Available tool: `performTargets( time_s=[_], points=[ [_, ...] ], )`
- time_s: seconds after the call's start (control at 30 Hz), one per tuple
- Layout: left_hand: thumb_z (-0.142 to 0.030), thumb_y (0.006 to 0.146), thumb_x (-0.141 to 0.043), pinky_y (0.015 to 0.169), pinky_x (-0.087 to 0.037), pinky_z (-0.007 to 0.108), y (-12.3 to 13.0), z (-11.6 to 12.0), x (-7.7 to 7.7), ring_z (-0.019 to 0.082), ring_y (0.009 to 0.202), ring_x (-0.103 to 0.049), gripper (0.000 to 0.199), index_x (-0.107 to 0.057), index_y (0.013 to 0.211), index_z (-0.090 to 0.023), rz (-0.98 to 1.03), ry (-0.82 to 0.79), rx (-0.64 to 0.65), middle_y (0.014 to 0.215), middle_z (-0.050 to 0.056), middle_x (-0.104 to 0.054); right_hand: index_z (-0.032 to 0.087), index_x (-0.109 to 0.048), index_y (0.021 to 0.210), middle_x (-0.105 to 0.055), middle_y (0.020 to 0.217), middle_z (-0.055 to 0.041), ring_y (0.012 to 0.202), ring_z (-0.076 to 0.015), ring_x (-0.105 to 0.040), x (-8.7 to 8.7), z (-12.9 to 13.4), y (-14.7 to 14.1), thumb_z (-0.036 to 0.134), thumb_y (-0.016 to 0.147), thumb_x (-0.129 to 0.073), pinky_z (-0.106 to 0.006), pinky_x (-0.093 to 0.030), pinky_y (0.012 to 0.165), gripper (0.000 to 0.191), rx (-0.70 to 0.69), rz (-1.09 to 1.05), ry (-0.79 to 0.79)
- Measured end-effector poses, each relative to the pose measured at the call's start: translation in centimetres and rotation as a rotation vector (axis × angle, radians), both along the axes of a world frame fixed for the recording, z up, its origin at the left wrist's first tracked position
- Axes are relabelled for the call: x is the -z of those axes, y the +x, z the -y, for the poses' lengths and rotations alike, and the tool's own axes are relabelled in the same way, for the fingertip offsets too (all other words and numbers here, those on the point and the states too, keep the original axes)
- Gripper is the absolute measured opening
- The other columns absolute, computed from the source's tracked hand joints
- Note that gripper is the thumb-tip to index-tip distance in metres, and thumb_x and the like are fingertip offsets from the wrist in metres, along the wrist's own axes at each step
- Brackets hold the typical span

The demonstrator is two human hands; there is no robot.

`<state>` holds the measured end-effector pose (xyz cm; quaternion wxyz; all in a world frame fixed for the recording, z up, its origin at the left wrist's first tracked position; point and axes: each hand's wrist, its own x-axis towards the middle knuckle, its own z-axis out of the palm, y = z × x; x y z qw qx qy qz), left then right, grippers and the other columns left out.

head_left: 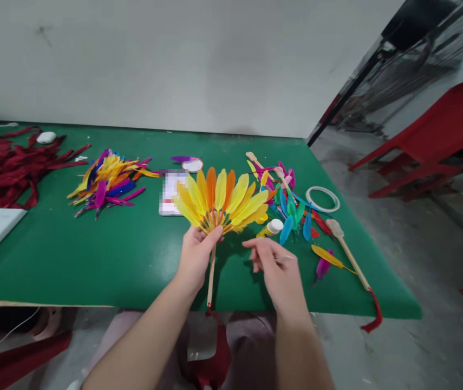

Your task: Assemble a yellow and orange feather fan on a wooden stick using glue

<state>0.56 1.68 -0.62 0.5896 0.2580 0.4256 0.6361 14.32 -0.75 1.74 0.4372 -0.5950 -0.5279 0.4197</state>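
From here I see the left hand (194, 255) pinching the bottom of a yellow-and-orange feather fan (215, 195) over the green desk (142, 260). Right of the fan, the right hand (274, 265) is curled; I can't tell if it holds anything.

the fan handle (212, 276) looks wooden, the tabletop (142, 260) glossy

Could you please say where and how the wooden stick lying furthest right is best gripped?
I'd grip the wooden stick mid-shaft, from above and the right: that part is slender and bare, between broad head and red tassel, with a yellow feather to its left.
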Motion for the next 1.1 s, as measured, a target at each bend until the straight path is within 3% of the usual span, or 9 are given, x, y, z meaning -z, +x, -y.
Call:
performTargets(
  time_s=[0.13,0.2,0.33,0.43,0.6,0.77,0.93,1.0,1.1],
  points=[
    [-0.027,0.065,-0.074,0.085,-0.048,0.027,-0.1,-0.1,0.0,0.016,0.092,-0.065,0.029,-0.062,0.089,-0.016,0.038,0.041,-0.059,0.092,0.003,-0.071,0.016,-0.066,0.08,-0.061,0.073,-0.0015,0.046,-0.0061,-0.045,0.9,-0.4,-1.8,0.047,0.083,-0.048,-0.02,-0.037,0.044,0.035,-0.287,-0.006,-0.228],
    [-0.028,0.065,-0.074,0.087,-0.047,0.028,-0.2,-0.1,-0.2,0.016,0.092,-0.065,0.028,-0.062,0.087,-0.016,0.028,0.023,-0.074,0.091,0.003,-0.071,0.016,-0.061,0.072,-0.057,0.064,0.0019,0.04,-0.0044,-0.041,1.4,-0.3,-2.7,0.047,0.082,-0.048,-0.019,-0.034,0.04,0.035,-0.418,-0.105,-0.281],
    [-0.029,0.064,-0.074,0.085,-0.048,0.028,-0.3,0.0,-0.8,0.017,0.091,-0.065,0.03,-0.062,0.087,-0.015,0.033,0.01,-0.088,0.091,0.004,-0.07,0.017,-0.054,0.068,-0.052,0.057,0.0056,0.034,-0.0019,-0.038,2.1,0.0,-3.7,0.048,0.081,-0.052,-0.016,-0.026,0.035,0.034,-0.521,-0.311,-0.345],
    [-0.028,0.063,-0.075,0.083,-0.048,0.026,-0.4,0.1,-1.0,0.015,0.088,-0.065,0.031,-0.061,0.088,-0.016,0.056,-0.006,-0.065,0.089,0.002,-0.07,0.017,-0.057,0.074,-0.059,0.067,0.0033,0.034,-0.001,-0.04,2.2,0.1,-3.9,0.044,0.078,-0.057,-0.015,-0.027,0.034,0.028,-0.523,-0.389,-0.377],
    [-0.033,0.063,-0.073,0.077,-0.048,0.025,-0.4,0.4,-1.0,0.015,0.083,-0.064,0.027,-0.059,0.08,-0.017,0.029,-0.052,-0.017,0.083,0.001,-0.069,0.016,-0.058,0.072,-0.06,0.064,0.0033,0.036,-0.0026,-0.042,2.2,0.0,-3.8,0.039,0.075,-0.061,-0.016,-0.034,0.034,0.023,-0.471,-0.4,-0.346],
    [-0.046,0.07,-0.058,0.072,-0.047,0.027,-0.3,0.4,-1.1,0.019,0.084,-0.064,0.034,-0.058,0.084,-0.015,0.068,-0.071,0.078,0.086,0.005,-0.068,0.016,-0.06,0.079,-0.058,0.06,0.004,0.035,-0.0035,-0.042,1.6,0.0,-3.7,0.038,0.073,-0.063,-0.017,-0.034,0.034,0.023,-0.388,-0.38,-0.314],
    [-0.055,0.075,-0.043,0.062,-0.045,0.027,-0.2,0.1,-1.1,0.018,0.069,-0.062,0.041,-0.055,0.083,-0.017,0.078,-0.074,0.153,0.067,0.002,-0.063,0.016,-0.061,0.082,-0.056,0.059,0.004,0.037,-0.0038,-0.04,1.2,0.2,-3.3,0.039,0.073,-0.063,-0.018,-0.034,0.036,0.025,-0.309,-0.354,-0.272],
    [-0.052,0.076,-0.044,0.054,-0.041,0.024,-0.3,0.0,-0.9,0.014,0.055,-0.055,0.036,-0.053,0.082,-0.018,0.005,-0.118,0.139,0.057,-0.002,-0.056,0.017,-0.06,0.08,-0.055,0.06,0.0041,0.039,-0.0043,-0.04,1.0,0.3,-3.1,0.04,0.073,-0.063,-0.018,-0.034,0.037,0.025,-0.276,-0.319,-0.245],
    [-0.038,0.077,-0.051,0.049,-0.034,0.019,-0.6,-0.1,-0.4,0.008,0.047,-0.043,0.02,-0.048,0.072,-0.019,-0.12,-0.106,0.015,0.053,-0.006,-0.045,0.018,-0.058,0.076,-0.053,0.059,0.0043,0.041,-0.0053,-0.039,0.7,0.5,-2.9,0.043,0.074,-0.061,-0.019,-0.034,0.039,0.026,-0.224,-0.215,-0.219]
  ],
)
